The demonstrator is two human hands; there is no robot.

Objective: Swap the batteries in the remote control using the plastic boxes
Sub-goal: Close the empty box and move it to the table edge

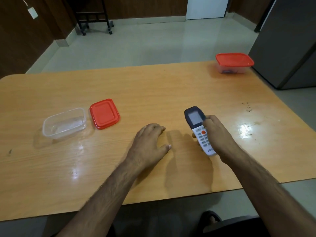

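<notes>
Our right hand (pixel 218 135) grips the remote control (pixel 199 130) near the table's (pixel 153 86) near edge, keypad up; only "VOL" is readable. Our left hand (pixel 148 144) rests open, empty. The lidded box (pixel 234 63) sits at the far right corner.

Soft, even indoor light from above; white glare patches shine on the glossy table (pixel 153 93), faint shadows lie beside both arms, the wide lens bends the edges, and the far room looks slightly soft
</notes>
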